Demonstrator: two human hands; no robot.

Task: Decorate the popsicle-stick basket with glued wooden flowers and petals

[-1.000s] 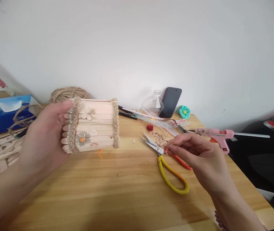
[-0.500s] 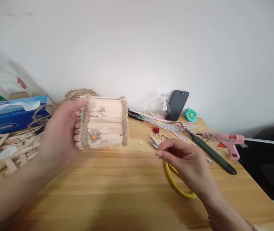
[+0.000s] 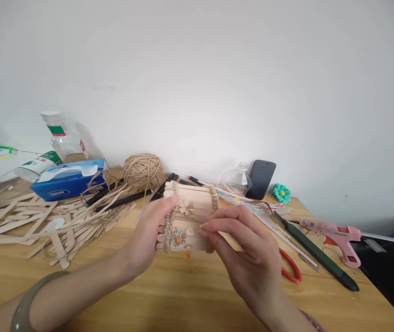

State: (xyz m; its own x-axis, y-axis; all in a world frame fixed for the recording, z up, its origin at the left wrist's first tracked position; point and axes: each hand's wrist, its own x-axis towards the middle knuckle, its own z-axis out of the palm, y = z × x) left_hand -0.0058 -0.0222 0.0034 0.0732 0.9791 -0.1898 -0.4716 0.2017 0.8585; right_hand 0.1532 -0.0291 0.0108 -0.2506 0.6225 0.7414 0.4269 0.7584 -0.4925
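My left hand [image 3: 143,237] grips the left side of a craft-stick holder [image 3: 199,198] above the table. Braided twine trims its two side edges, and a line of glitter runs along the left braid. On its front are a pale wooden flower [image 3: 185,207], a grey flower with an orange centre [image 3: 179,238] and small pale pieces. The right hand [image 3: 252,251] is at the holder's front, thumb and forefinger pinched together near the lower right part. Whatever lies between those fingertips is too small to make out. Behind my right hand a red scissor handle [image 3: 296,272] shows; the blades are hidden.
Loose craft sticks [image 3: 44,226] cover the table's left, near a blue tissue box [image 3: 70,182] and a twine ball [image 3: 143,169]. At the right lie a green-handled knife [image 3: 317,251] and a pink glue gun [image 3: 335,235]. A phone [image 3: 261,179] leans on the wall.
The holder in my left hand has moved right and lower in the view. My right hand has come from above the scissors to the holder's front. The view has shifted, showing more of the left side.
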